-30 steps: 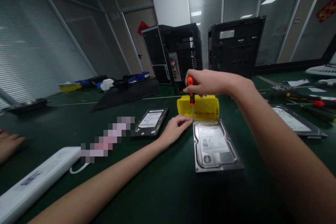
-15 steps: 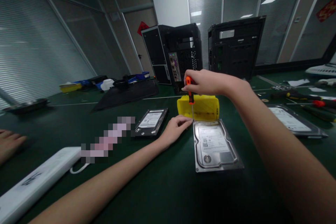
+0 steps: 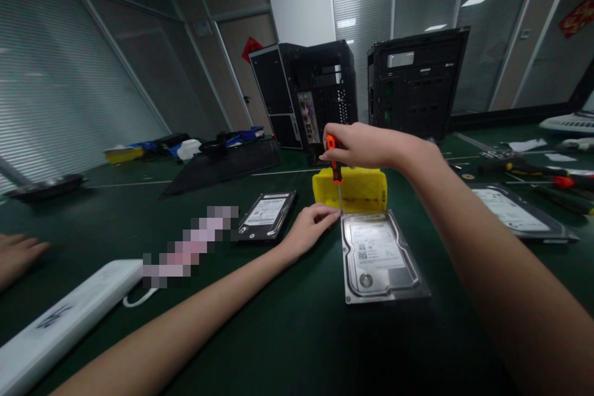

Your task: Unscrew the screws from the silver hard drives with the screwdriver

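Observation:
A silver hard drive (image 3: 378, 247) with a white label lies flat in front of me on the green table. My right hand (image 3: 350, 143) is wrapped round the orange and black handle of a screwdriver (image 3: 336, 172), held upright with its shaft pointing down at the drive's far left corner. By that same corner rests my left hand (image 3: 312, 226), thumb and forefinger brought together at the screwdriver's tip; what they pinch, if anything, is too small to make out. Directly behind the drive stands a yellow plastic case (image 3: 366, 189).
A second hard drive (image 3: 266, 216) lies left of my left hand, a third (image 3: 510, 213) beyond my right forearm. Computer cases (image 3: 320, 93) stand at the back. A white power strip (image 3: 69, 315) and another person's hand (image 3: 18, 253) are at left; tools (image 3: 557, 179) lie right.
The screwdriver and my right hand have shifted very slightly left. My left hand and the hard drive look the same.

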### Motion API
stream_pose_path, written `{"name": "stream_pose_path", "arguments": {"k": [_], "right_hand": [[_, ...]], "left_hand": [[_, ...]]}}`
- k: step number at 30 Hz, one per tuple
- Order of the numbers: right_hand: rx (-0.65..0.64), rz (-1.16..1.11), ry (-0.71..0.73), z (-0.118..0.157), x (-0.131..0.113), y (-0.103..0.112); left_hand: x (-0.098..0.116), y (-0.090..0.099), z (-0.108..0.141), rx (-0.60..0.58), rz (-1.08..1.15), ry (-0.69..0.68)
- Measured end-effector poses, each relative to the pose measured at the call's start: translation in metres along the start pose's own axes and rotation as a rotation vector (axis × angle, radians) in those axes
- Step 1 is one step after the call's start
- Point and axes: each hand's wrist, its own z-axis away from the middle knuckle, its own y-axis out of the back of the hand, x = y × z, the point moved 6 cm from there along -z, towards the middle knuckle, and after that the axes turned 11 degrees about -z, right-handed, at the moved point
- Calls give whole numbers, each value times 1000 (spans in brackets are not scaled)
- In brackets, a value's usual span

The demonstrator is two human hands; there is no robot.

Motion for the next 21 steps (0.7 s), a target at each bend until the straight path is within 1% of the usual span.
{"name": "stream_pose_path", "arguments": {"k": [3,10,21], "right_hand": [[-2,6,8,0,1,0],[-19,-3,-34,1,2,2],[-23,-45,-23,-1,1,2]], "left_hand": [[-1,-1,0,1,-8,-8],[0,-1,0,0,-14,-5],[3,0,-1,-11,-4,1]]}}
